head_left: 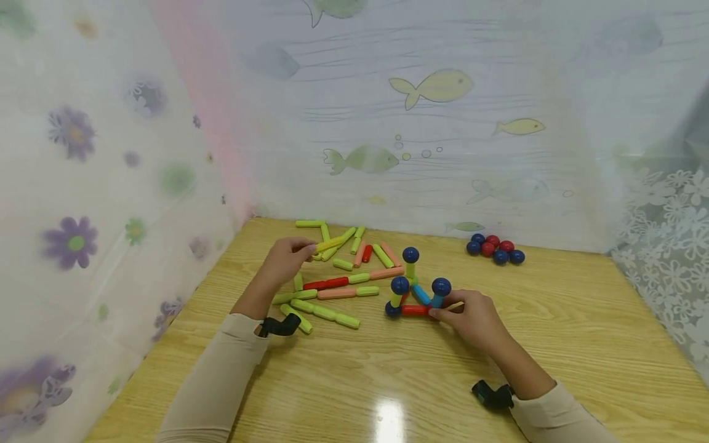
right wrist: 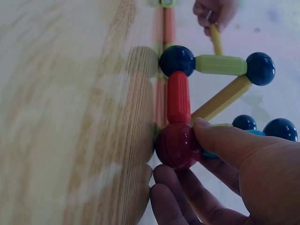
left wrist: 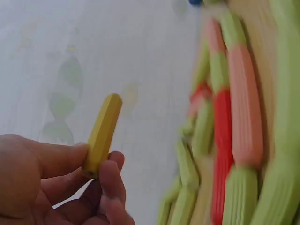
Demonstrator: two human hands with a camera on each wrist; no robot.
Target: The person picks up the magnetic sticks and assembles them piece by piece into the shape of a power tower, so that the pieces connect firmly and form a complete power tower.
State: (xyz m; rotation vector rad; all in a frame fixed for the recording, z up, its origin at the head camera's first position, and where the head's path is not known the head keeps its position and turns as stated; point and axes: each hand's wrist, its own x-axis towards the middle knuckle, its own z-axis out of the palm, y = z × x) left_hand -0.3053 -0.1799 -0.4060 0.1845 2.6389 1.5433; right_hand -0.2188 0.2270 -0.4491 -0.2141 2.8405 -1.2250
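A yellow rod (left wrist: pixel 103 133) is pinched between the thumb and fingers of my left hand (head_left: pixel 285 261), raised over the back left of the table. My right hand (head_left: pixel 473 317) grips a dark red ball (right wrist: pixel 178 145) at the near right corner of a ball-and-rod frame standing on the table. From that ball a red rod (head_left: pixel 414 311) runs left to a dark blue ball (head_left: pixel 393 309). A green rod (right wrist: pixel 220 64) rises there to another blue ball (head_left: pixel 400 285). A yellow rod (right wrist: pixel 224 98) slants down from this upper ball. Two more blue balls top the frame's other uprights.
Many green rods (head_left: pixel 325 312), salmon rods (head_left: pixel 336 293) and red rods (head_left: pixel 327 283) lie in rows and small clusters left of the frame. Several blue and red balls (head_left: pixel 493 240) sit together at the back right. Printed sheets (head_left: pixel 354 111) hang behind the table.
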